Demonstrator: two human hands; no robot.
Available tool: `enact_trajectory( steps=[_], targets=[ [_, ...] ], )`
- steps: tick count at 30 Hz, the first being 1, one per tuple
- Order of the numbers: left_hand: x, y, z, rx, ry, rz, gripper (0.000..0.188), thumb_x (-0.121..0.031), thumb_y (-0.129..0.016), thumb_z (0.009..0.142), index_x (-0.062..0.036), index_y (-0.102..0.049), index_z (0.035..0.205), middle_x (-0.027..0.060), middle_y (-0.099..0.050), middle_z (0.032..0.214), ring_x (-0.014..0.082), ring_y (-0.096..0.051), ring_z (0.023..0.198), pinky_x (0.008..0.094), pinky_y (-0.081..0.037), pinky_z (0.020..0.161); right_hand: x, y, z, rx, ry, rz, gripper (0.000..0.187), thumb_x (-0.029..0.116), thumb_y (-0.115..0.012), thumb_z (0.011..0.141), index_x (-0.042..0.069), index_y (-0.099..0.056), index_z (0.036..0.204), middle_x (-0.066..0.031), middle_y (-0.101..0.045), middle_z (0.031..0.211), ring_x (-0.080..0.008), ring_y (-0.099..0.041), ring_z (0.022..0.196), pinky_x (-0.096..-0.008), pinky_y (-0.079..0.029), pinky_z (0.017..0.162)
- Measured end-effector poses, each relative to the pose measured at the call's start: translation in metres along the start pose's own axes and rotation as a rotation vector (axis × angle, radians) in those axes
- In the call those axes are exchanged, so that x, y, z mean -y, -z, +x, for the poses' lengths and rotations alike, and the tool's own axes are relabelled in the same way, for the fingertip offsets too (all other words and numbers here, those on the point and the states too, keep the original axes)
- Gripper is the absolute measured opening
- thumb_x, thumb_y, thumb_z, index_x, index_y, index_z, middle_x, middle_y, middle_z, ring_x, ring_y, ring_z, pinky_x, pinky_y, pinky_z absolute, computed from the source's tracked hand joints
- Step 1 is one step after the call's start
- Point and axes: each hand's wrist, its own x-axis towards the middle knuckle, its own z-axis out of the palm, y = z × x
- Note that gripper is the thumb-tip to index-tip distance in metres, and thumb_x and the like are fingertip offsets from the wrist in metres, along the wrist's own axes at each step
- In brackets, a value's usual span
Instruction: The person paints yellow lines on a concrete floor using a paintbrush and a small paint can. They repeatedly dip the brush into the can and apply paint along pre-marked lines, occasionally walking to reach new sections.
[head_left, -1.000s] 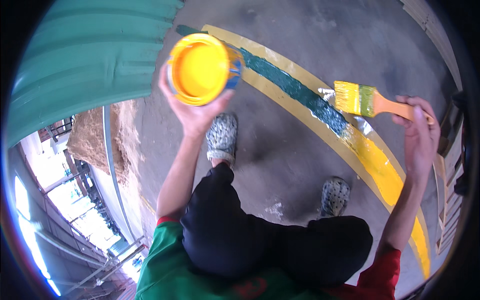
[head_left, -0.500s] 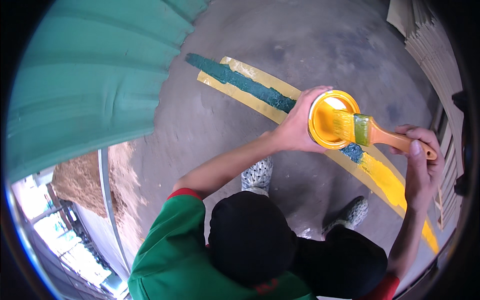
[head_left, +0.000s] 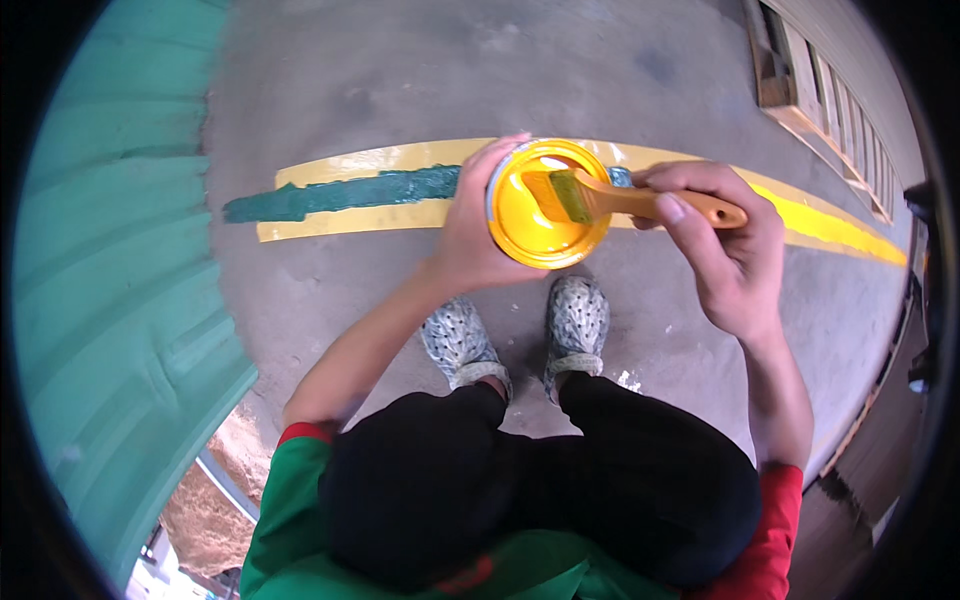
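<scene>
My left hand [head_left: 476, 228] is wrapped round the side of an open can of yellow paint [head_left: 520, 222], held up in front of my knees. In my right hand [head_left: 722, 225] is a wide paintbrush [head_left: 650, 202] with an orange handle, gripped between thumb and fingers. Its bristles are coated yellow and lie inside the can's mouth; whether they dip into the paint cannot be made out. Behind the can runs a dark green painted stripe [head_left: 375, 190] on the floor, edged by strips of masking tape [head_left: 330, 225]. Bright yellow paint [head_left: 820, 222] covers the stripe's right part.
Grey concrete floor [head_left: 450, 80] lies all round. A green corrugated sheet [head_left: 120, 250] stands at the left, with a brown heap [head_left: 215, 500] below it. Wooden pallets [head_left: 815, 105] are at the far right. My speckled clogs [head_left: 577, 320] stand just short of the tape.
My view has turned, so the stripe now lies nearly level. Both hands appear further left with the can and brush. The bristles sit further inside the can's mouth.
</scene>
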Motion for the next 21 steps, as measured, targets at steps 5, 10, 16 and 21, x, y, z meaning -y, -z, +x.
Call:
enact_trajectory(
  steps=[5,10,16,21],
  targets=[
    [0.004,-0.005,-0.005,0.042,0.096,0.031,0.115,-0.024,-0.100,0.052,-0.0055,-0.035,0.145,0.0176,-0.045,0.146,0.0364,-0.044,0.136,0.0460,-0.036,0.114,-0.021,0.001,-0.004,0.061,-0.035,-0.058,0.018,0.008,-0.062,0.099,-0.005,-0.065,0.110,-0.0155,-0.070,0.106,-0.0190,-0.071,0.091,-0.0302,-0.058,0.082],
    [0.015,-0.016,-0.006,0.131,0.133,0.109,0.122,-0.019,-0.100,0.050,-0.0070,-0.027,0.147,0.0236,-0.039,0.150,0.0354,-0.045,0.138,0.0441,-0.036,0.117,-0.055,0.002,-0.009,-0.026,-0.147,0.097,0.022,0.014,-0.065,0.099,-0.006,-0.066,0.109,-0.0131,-0.071,0.100,-0.0177,-0.071,0.089,-0.0293,-0.059,0.081],
    [0.033,-0.035,-0.004,0.093,0.105,0.024,0.116,-0.021,-0.100,0.049,-0.0069,-0.035,0.144,0.0190,-0.044,0.146,0.0371,-0.044,0.136,0.0474,-0.035,0.115,-0.095,0.035,-0.018,-0.166,-0.239,0.387,0.024,0.014,-0.057,0.103,-0.006,-0.063,0.114,-0.0206,-0.069,0.110,-0.0231,-0.072,0.092,-0.0340,-0.061,0.086],
    [0.055,-0.033,-0.013,0.114,0.073,0.040,0.118,-0.019,-0.100,0.049,-0.0066,-0.032,0.145,0.0209,-0.043,0.147,0.0376,-0.044,0.136,0.0472,-0.035,0.115,-0.126,0.066,-0.039,-0.302,-0.239,0.585,0.022,0.012,-0.056,0.103,-0.005,-0.062,0.115,-0.0227,-0.070,0.112,-0.0259,-0.073,0.090,-0.0338,-0.060,0.088]
  ],
)
